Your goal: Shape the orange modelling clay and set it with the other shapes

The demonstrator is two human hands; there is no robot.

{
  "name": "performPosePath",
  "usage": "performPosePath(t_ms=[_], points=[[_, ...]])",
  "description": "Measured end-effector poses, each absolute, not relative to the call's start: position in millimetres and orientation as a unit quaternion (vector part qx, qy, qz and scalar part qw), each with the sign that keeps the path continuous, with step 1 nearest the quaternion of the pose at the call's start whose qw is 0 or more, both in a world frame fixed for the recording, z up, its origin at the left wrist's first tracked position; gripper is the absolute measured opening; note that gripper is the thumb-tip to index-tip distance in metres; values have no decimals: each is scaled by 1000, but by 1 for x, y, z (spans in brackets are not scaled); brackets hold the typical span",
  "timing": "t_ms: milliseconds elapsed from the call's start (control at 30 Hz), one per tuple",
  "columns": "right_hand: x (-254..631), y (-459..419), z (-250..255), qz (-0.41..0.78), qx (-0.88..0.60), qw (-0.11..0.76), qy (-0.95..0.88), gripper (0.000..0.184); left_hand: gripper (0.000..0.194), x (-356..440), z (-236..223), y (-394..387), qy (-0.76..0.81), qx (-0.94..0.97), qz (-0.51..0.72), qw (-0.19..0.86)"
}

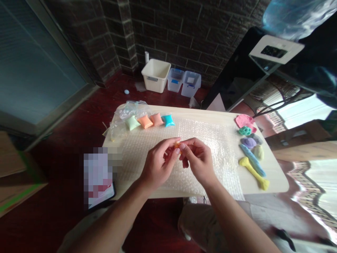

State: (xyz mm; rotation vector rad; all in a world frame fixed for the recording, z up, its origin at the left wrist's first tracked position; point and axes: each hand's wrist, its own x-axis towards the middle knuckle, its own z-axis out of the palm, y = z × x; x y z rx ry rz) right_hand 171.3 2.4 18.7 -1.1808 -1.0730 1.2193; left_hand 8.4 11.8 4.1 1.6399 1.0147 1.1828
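Over the middle of the table, my left hand [159,162] and my right hand [199,157] meet at the fingertips. Both pinch a small orange-yellow piece of modelling clay [177,144], mostly covered by the fingers, so its shape is hard to make out. Beneath them lies a sheet of bubble wrap [210,140]. Beyond the hands, a row of small clay packets rests near the back edge: pale green [132,123], orange [145,121], salmon [157,119] and blue [168,120].
Shaped clay pieces line the table's right side, including a yellow bone shape [254,173], a blue strip [252,160] and a pink flat piece [245,122]. Clear plastic bags [131,109] lie at the back left. Bins [155,79] stand on the floor behind; a water dispenser [237,70] is at right.
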Motion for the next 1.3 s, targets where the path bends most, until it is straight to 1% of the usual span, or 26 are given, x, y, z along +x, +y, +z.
performPosePath(t_ms=[100,167,233,367,467,633,733,867,1033,1167,1300], points=[[170,3,18,474,-504,560,-456,34,28,11,0,11,421,605,477,479],[170,3,19,481,-507,553,-453,35,27,11,-2,11,408,582,473,520],[173,3,19,506,-507,535,-448,37,28,11,-1,12,397,573,471,540],[176,4,19,538,-497,510,-451,37,26,9,2,14,403,593,469,516],[174,3,18,527,-496,518,-456,38,28,10,2,13,413,597,473,500],[168,0,18,511,-497,536,-451,38,35,16,0,12,410,544,492,542],[170,0,19,522,-499,520,-457,38,30,16,0,14,408,537,493,550],[177,4,19,507,-511,508,-473,38,26,12,1,16,410,570,480,526],[177,5,16,488,-497,519,-496,36,26,11,1,15,414,585,481,505],[171,4,18,472,-494,553,-477,32,32,13,-1,14,412,565,479,531],[171,3,17,511,-475,544,-466,33,26,10,-1,15,384,548,486,562]])
